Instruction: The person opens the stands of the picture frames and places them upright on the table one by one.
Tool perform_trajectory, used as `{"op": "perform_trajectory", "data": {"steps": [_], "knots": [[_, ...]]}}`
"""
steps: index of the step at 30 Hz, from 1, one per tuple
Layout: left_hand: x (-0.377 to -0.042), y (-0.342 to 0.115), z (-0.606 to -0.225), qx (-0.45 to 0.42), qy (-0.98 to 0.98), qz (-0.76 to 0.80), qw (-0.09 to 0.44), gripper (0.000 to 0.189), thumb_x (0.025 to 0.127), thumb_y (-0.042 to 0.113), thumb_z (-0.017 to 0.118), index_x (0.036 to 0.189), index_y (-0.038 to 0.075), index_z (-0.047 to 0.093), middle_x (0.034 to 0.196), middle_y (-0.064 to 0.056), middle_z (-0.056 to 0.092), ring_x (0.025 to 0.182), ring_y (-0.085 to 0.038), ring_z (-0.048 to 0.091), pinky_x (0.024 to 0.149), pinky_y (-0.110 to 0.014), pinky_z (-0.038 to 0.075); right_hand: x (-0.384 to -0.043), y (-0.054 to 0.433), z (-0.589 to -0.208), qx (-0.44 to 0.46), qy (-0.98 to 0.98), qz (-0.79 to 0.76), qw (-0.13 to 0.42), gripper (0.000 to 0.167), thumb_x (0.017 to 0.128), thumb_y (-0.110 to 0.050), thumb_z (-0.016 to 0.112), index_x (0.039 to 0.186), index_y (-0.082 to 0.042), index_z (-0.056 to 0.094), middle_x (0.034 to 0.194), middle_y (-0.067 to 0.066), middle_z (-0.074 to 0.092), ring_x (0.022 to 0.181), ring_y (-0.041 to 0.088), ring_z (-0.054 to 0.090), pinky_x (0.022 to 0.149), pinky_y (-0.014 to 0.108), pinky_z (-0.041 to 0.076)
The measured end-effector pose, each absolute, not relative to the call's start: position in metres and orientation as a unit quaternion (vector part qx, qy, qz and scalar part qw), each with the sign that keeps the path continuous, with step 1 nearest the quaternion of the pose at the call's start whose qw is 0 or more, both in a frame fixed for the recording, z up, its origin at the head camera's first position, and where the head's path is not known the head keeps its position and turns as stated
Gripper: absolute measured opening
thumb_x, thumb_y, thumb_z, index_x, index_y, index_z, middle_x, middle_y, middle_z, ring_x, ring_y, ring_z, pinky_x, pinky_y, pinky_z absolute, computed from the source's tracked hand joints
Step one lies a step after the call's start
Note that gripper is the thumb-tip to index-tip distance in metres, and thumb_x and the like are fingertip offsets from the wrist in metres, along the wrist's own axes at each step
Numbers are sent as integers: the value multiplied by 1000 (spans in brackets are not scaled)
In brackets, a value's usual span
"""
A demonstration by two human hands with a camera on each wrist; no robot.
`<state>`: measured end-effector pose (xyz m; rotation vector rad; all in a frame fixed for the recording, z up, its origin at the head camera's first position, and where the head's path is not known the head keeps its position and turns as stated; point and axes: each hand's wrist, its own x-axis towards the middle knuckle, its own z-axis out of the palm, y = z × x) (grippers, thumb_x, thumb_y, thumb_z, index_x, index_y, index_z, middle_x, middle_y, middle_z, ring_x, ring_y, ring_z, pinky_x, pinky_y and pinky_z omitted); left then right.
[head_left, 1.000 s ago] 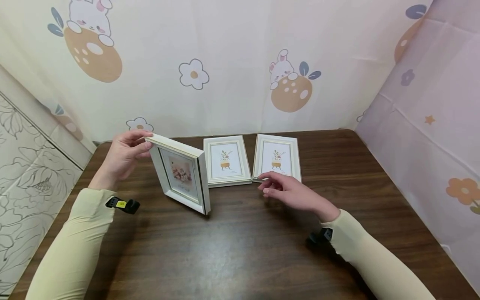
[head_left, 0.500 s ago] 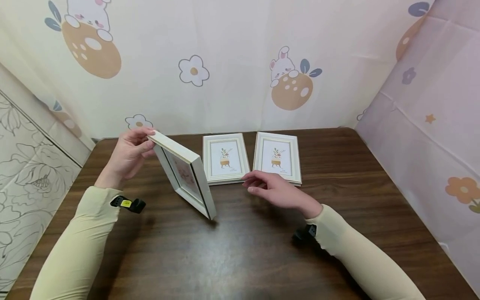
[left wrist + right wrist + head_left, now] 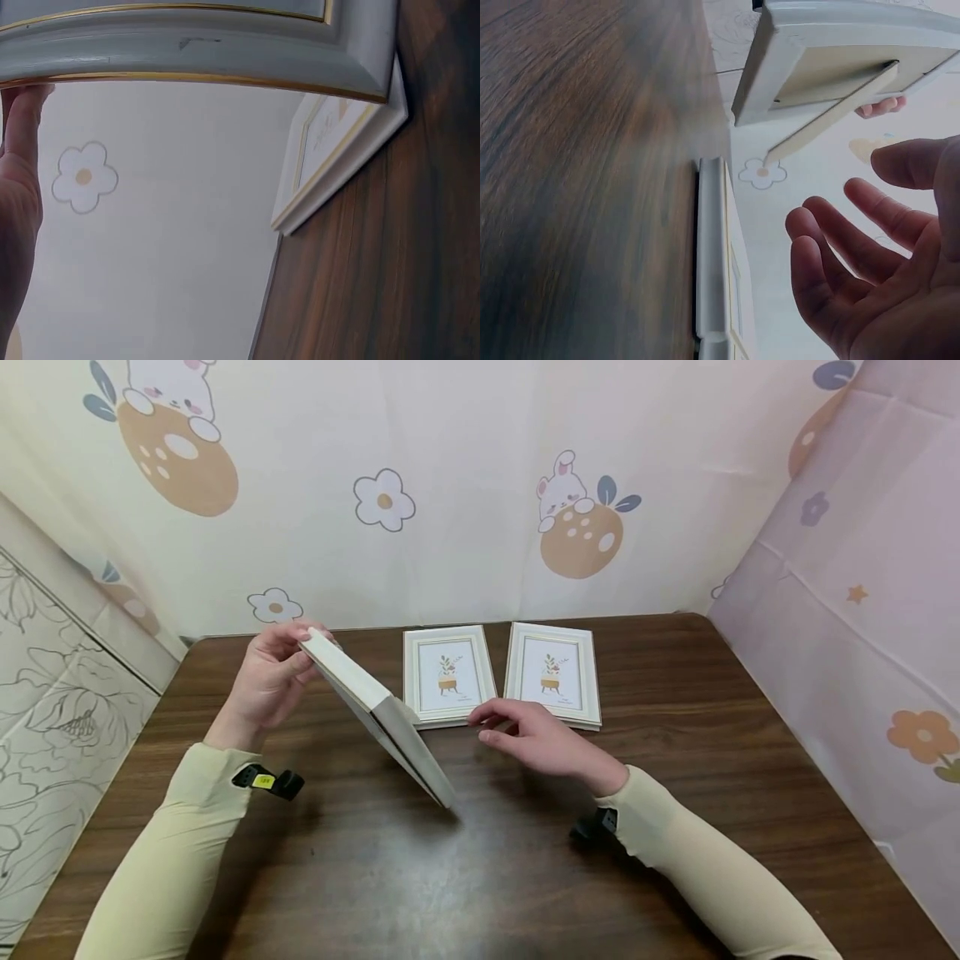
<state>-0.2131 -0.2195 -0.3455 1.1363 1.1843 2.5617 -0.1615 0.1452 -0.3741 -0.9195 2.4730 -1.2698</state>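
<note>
My left hand [image 3: 272, 681] pinches the top edge of a white picture frame [image 3: 378, 714] and holds it tilted over the table. From above, mostly its edge shows; in the right wrist view its beige back and a stand leg [image 3: 832, 116] jutting out are visible. My right hand [image 3: 546, 739], fingers loosely bent and holding nothing, hovers by the lower edges of two more white picture frames. The left one [image 3: 450, 672] and the right one [image 3: 552, 668] lie face up side by side, each with a plant-pot print. Part of the left one is hidden behind the held frame and fingers.
The dark wooden table [image 3: 697, 727] spreads under everything. At its back edge hangs a pale curtain [image 3: 465, 527] with rabbits and flowers, and similar cloth [image 3: 862, 652] hangs on the right. A line-drawn floral panel [image 3: 67, 718] stands at the left.
The held picture frame has turned from showing its pink picture to nearly edge-on, its lower corner shifting right. My left hand has moved slightly right; my right hand has moved left.
</note>
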Motion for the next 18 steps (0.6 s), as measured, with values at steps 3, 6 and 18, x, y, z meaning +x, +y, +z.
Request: {"op": "perform_trajectory", "data": {"steps": [3,6,18], "knots": [[-210,-215,-344,387,378,839,50,19,91,-9,62,109,-5,66,113,-18,63,103,-33,62,84,-37,57,-161,141,-374,-316,835,-440,100,21,98,-13,63,119,-11,65,113,-4,67,102,13,63,88,41,52],[-208,-211,-341,396,370,839,53,18,92,-9,60,109,-5,65,113,-19,62,102,-34,62,89,-42,55,-160,136,-375,-322,827,-453,91,22,98,-10,63,119,-8,66,113,-4,67,102,12,63,87,39,52],[-205,-201,-339,393,357,845,63,17,93,-9,58,108,-4,66,112,-19,63,100,-34,63,95,-47,51,-160,114,-377,-375,773,-512,14,22,92,-6,71,114,-6,67,115,6,68,107,23,64,87,36,55]]}}
